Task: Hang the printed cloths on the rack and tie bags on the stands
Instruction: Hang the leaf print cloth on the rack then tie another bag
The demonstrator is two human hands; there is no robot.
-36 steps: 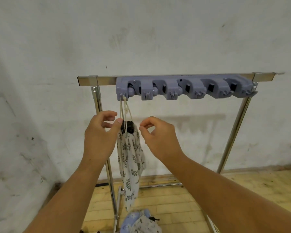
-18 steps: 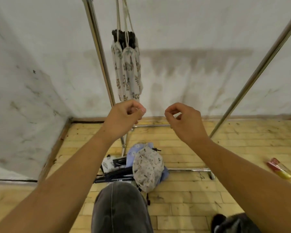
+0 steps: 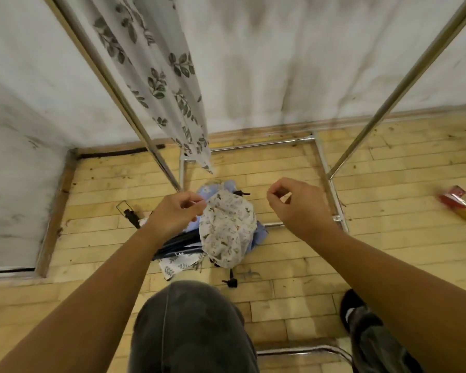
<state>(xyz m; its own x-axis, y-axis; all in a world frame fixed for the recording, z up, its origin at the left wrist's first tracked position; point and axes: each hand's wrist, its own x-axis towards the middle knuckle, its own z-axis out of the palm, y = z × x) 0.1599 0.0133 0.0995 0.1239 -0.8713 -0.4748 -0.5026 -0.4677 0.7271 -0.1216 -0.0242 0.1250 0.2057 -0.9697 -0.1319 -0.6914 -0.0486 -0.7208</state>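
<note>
Both hands hover above the pile on the floor, the left hand and the right hand each with fingers curled loosely inward, thumb near forefinger, the grip of neither closed on anything I can make out. Directly below them lies the small-print cloth bag, slumped over a blue cloth and a leaf-print piece, between the rack legs. One leaf-print bag already hangs from above. The floor bag looks light, soft and floppy; it should take a pinch anywhere, best by its dark drawstring at the gathered top.
</note>
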